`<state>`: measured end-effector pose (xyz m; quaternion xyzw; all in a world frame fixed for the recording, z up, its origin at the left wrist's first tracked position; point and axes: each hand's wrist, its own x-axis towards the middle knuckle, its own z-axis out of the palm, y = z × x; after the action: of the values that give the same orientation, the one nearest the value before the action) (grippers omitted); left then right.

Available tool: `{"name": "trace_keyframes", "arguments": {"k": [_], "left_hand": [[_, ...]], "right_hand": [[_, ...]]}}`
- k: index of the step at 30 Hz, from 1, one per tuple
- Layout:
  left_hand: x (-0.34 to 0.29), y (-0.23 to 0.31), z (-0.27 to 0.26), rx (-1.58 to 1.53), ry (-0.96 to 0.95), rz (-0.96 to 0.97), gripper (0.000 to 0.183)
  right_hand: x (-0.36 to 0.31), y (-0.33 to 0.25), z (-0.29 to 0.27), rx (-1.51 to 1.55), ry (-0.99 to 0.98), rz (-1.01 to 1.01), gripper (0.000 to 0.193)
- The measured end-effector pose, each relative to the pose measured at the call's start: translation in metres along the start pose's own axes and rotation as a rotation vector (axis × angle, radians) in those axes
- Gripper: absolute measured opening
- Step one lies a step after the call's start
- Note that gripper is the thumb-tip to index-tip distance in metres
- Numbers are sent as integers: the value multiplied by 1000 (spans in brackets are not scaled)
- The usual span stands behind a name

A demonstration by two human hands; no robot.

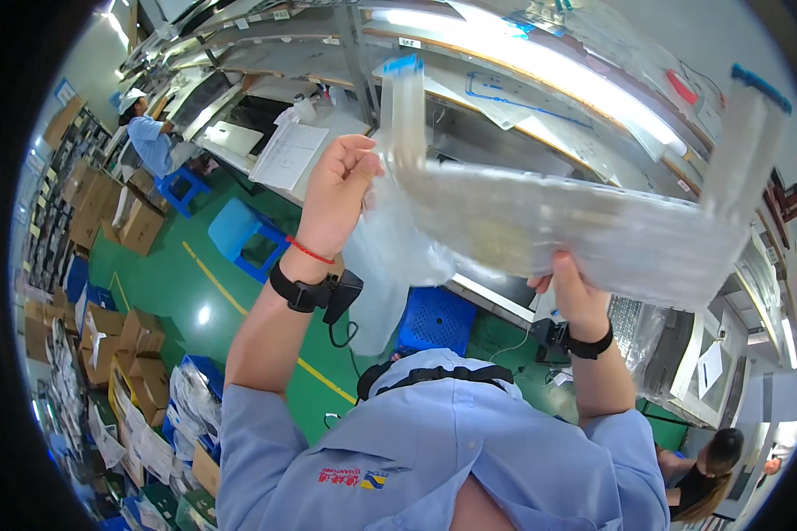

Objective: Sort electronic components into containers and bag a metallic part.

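My right hand (pixel 577 305) grips the lower edge of a wide, flat, silvery U-shaped piece (pixel 593 226), thumb on its near face. Two long pale strips rise from its ends, each with a blue tip. The piece is held up in front of me, slightly tilted and blurred; I cannot make out its exact kind. My left hand (pixel 336 190) is closed, with thumb and curled fingers at the edge of a clear plastic bag (pixel 376 288). The bag hangs down beside the left end of the piece and partly overlaps it.
Ahead stands a workbench with shelves (pixel 301 57) and a bright lamp tube (pixel 540 62). Blue stools (pixel 436 320) stand below and to the left. Cardboard boxes (pixel 137 341) and bagged parts line the left. One person (pixel 150 137) sits far left; another (pixel 708 469) is lower right.
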<state>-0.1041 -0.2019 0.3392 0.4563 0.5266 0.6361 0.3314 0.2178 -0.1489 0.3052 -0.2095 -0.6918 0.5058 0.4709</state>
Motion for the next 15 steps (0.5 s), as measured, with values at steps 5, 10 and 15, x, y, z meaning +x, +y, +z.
{"name": "trace_keyframes", "arguments": {"k": [5, 10, 15], "left_hand": [[9, -13, -20, -56, 53, 141, 17], [12, -13, -36, 149, 92, 77, 15], [11, -22, -41, 590, 159, 128, 12]], "right_hand": [[-13, 10, 0, 31, -163, 66, 31], [-7, -1, -15, -100, -268, 73, 20], [-18, -22, -32, -112, -369, 68, 12]]}}
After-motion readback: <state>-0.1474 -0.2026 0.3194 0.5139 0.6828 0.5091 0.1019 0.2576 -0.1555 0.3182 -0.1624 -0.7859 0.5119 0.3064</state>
